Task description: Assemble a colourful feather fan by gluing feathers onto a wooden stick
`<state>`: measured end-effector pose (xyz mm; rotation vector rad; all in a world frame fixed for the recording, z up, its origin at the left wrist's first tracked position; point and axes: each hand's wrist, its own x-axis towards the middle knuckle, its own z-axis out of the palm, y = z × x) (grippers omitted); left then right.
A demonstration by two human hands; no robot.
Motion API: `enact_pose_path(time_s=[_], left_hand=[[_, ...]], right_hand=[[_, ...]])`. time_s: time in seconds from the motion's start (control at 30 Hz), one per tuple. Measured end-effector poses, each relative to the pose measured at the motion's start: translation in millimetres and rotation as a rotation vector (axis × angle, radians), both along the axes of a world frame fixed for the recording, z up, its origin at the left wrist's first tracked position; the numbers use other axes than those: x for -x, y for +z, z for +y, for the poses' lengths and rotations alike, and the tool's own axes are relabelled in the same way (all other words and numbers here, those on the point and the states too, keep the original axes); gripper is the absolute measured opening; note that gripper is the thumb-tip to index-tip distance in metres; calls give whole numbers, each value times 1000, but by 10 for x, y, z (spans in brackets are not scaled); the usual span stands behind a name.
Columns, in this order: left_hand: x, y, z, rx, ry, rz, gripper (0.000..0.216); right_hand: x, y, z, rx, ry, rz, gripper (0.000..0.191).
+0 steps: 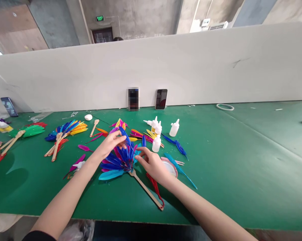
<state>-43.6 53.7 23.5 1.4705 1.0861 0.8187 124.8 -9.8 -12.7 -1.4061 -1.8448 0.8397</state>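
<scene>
Over the feather fan [116, 162], which lay on the tabletop [228, 160]: left hand [112, 142], pinching one blue feather [125, 135]; right hand [151, 163], beside the fan, hold unclear. Light, slow alignment seemed best.

Feather fan [117, 160], bottles [174, 128] on green table [241, 164]

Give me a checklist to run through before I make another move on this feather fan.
1. Left hand has hold of a blue feather: ok.
2. Right hand grips a feather: cannot tell; its fingertips are at the fan.
3. Fan's handle rests on the table: ok.
4. Rightmost glue bottle stands upright: ok.
5. Loose feathers gathered: not ok; they lie scattered, like the turquoise one at right.
6. Glue dry: cannot tell.
</scene>
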Motion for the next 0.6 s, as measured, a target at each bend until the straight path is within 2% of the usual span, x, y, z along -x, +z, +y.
enact_pose_path(time_s=[0.13, 0.2, 0.3, 0.37, 0.43, 0.5, 0.6], left_hand=[[-139, -65, -89, -69, -107, 64, 23], [-149, -57, -108, -137, -58, 112, 22], [-100, 3, -119, -414, 164, 244, 18], [-62, 42, -133, -680, 202, 404, 16], [-49, 50, -159, -913, 69, 577, 18], [-64, 22, -195, -1062, -117, 715, 20], [-114, -44, -252, -1100, -335, 866, 22]], right_hand=[[17, -30, -13, 10, 2, 167, 9], [10, -51, -6, 18, -5, 221, 10], [-10, -74, 19, 78, -1, 313, 11], [-19, -82, 38, 127, 9, 359, 13], [-20, -85, 49, 149, 21, 368, 15], [-15, -79, 46, 140, 28, 346, 16], [-8, -56, 23, 107, 24, 296, 18]])
